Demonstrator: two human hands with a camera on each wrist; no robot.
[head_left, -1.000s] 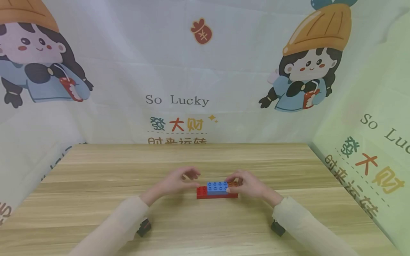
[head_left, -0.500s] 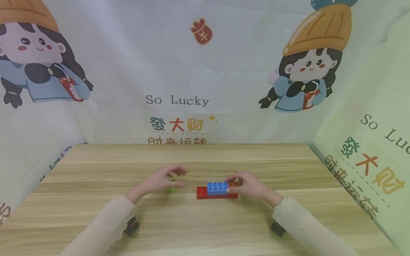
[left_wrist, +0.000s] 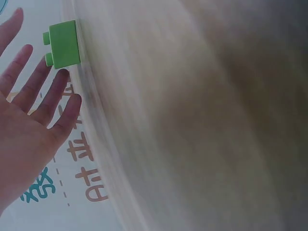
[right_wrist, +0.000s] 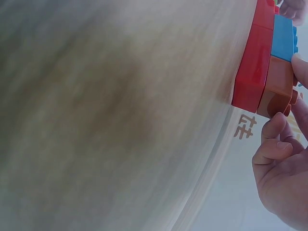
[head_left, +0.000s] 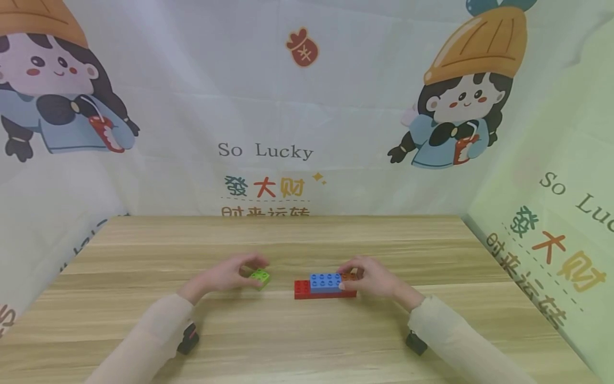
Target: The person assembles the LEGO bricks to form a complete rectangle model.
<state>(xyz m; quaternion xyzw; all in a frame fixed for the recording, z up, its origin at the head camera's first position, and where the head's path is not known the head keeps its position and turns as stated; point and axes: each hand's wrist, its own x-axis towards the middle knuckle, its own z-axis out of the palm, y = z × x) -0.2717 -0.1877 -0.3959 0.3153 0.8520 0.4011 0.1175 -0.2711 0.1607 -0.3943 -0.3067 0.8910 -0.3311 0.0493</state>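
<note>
On the wooden table lies a small green toy brick, its studs facing up. My left hand is beside it, thumb and fingers spread around it. In the left wrist view, the fingers of the left hand look loosely straight next to the green brick; whether they touch it I cannot tell. To the right stands a brick stack: red bricks below, a blue brick and an orange-brown brick on top. My right hand holds the stack's right end between thumb and fingers.
The wooden table ends at a printed white cloth at the back and sides. Dark wrist devices hang under both sleeves.
My left hand has moved left, away from the brick stack to the green brick, which has come into view. The right hand and the stack have stayed in place.
</note>
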